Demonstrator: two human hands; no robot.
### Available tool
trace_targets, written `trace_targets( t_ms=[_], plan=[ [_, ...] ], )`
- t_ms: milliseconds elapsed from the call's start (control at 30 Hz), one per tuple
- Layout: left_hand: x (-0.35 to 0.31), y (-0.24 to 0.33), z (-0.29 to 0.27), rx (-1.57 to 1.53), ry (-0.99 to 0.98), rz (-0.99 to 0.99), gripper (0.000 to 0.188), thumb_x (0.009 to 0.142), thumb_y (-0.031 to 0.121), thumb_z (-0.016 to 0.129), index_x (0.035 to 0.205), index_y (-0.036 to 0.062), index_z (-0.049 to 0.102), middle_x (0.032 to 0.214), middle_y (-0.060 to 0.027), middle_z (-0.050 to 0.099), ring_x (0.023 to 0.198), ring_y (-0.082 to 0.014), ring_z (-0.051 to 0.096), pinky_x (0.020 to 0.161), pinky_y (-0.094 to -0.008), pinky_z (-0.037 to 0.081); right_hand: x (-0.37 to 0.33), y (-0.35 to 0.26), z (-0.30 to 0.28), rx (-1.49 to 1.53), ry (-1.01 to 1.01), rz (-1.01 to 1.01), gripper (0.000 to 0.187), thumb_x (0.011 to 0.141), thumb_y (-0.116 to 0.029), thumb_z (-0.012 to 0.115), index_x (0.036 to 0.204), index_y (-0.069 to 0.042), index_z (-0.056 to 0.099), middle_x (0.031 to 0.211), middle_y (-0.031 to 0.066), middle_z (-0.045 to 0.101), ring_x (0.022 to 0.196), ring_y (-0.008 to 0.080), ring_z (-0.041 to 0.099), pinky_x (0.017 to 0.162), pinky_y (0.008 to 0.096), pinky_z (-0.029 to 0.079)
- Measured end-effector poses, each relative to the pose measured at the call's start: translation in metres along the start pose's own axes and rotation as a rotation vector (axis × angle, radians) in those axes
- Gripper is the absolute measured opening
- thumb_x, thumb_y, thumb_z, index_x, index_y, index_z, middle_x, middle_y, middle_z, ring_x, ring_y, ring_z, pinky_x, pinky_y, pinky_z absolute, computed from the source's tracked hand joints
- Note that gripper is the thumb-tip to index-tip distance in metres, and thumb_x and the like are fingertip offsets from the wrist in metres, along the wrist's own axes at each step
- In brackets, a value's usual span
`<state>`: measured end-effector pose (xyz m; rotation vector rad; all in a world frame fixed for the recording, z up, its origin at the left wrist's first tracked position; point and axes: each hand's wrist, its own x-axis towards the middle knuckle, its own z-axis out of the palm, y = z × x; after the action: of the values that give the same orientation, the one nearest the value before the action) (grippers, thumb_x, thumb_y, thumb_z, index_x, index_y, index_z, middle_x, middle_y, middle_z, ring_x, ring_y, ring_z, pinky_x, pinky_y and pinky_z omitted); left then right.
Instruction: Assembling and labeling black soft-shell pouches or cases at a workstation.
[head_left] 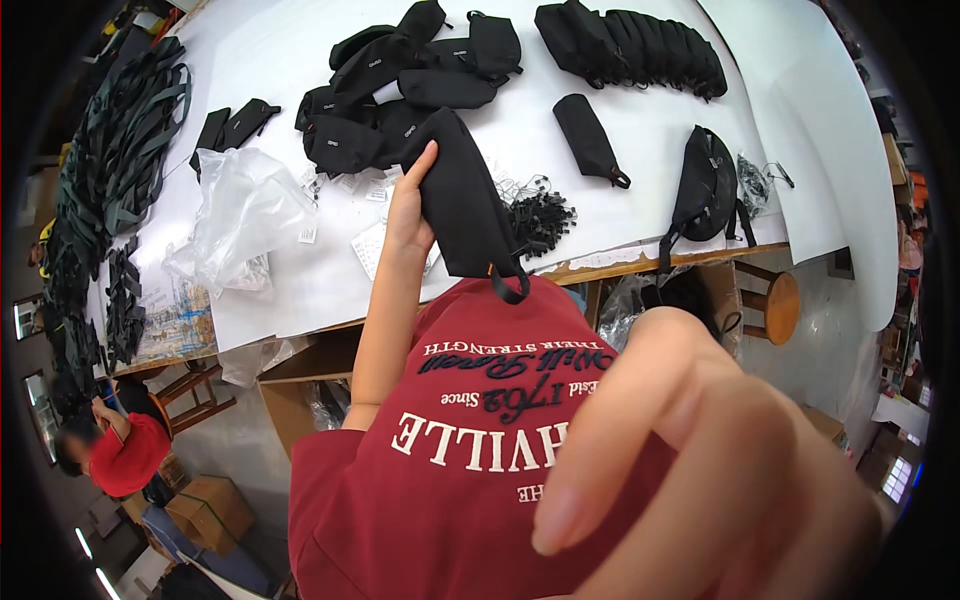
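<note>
Evidently, the black pouch (pixel 465 200) matters most by its tie to the left hand (pixel 408 212), which grasps it along its left edge, a little toward the far end; the thumb lies on the upper face, and the other fingers are largely hidden underneath. The pouch's long axis runs from the far left toward the near right, with the looped strap (pixel 511 290) at the near end, which overhangs the worktop (pixel 530 120) and lines up with the hem of the maroon shirt (pixel 380 520). Whether its underside touches the worktop cannot be told. The left forearm reaches almost straight away from the body, palm turned toward the pouch. From the right hand (pixel 730 450), the pouch lies ahead and to the left, well apart, so the left hand is clearly the nearer. The right hand looms blurred and close to the lens, fingers bent and pointing down; no held object shows, but whether it grips anything outside the view is unclear. Just right of the pouch sits a cluster of black-ended strings (pixel 540 222).
</note>
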<state>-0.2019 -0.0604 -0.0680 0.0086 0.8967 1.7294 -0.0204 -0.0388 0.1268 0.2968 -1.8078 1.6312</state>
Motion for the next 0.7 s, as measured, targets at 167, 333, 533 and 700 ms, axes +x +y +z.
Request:
trace_targets(
  t_ms=[167, 333, 533, 700],
  plan=[
    [-0.002, -0.004, 0.01, 0.013, 0.021, 0.025, 0.03, 0.089, 0.024, 0.061, 0.108, 0.0003, 0.061, 0.101, -0.0096, 0.066, 0.09, -0.0188, 0.064, 0.081, -0.0301, 0.052, 0.004, 0.0, -0.003, 0.127, -0.044, -0.029, 0.045, 0.076, -0.02, 0.065, 0.114, 0.001, 0.053, 0.118, 0.0131, 0.052, 0.106, 0.0252, 0.051, 0.089, 0.0338, 0.04],
    [-0.011, 0.002, 0.025, -0.03, 0.04, -0.021, 0.031, 0.09, 0.024, 0.059, 0.109, 0.0001, 0.06, 0.101, -0.0101, 0.065, 0.094, -0.0204, 0.063, 0.084, -0.0328, 0.051, 0.017, 0.013, -0.008, 0.235, -0.07, -0.06, 0.049, 0.073, -0.021, 0.07, 0.113, 0.002, 0.053, 0.118, 0.0107, 0.052, 0.106, 0.024, 0.052, 0.088, 0.0325, 0.04],
    [-0.026, 0.006, 0.015, -0.147, 0.071, -0.065, 0.027, 0.089, 0.017, 0.056, 0.11, -0.0001, 0.055, 0.106, -0.0097, 0.061, 0.093, -0.0206, 0.062, 0.081, -0.0324, 0.052, -0.039, 0.071, -0.03, -1.185, -0.234, 0.354, 0.076, 0.059, -0.02, 0.078, 0.13, -0.03, 0.05, 0.134, 0.0091, 0.038, 0.127, 0.0305, 0.032, 0.106, 0.0466, 0.022],
    [-0.057, 0.0, 0.009, -0.034, -0.074, -0.171, 0.039, 0.089, 0.024, 0.06, 0.117, 0.0007, 0.047, 0.11, -0.0116, 0.056, 0.093, -0.0272, 0.061, 0.082, -0.0355, 0.053, -0.072, 0.087, -0.052, -1.171, -0.175, 0.428, 0.065, 0.064, -0.011, 0.073, 0.125, -0.019, 0.051, 0.11, 0.0107, 0.057, 0.105, 0.0246, 0.056, 0.09, 0.0361, 0.042]
  ],
)
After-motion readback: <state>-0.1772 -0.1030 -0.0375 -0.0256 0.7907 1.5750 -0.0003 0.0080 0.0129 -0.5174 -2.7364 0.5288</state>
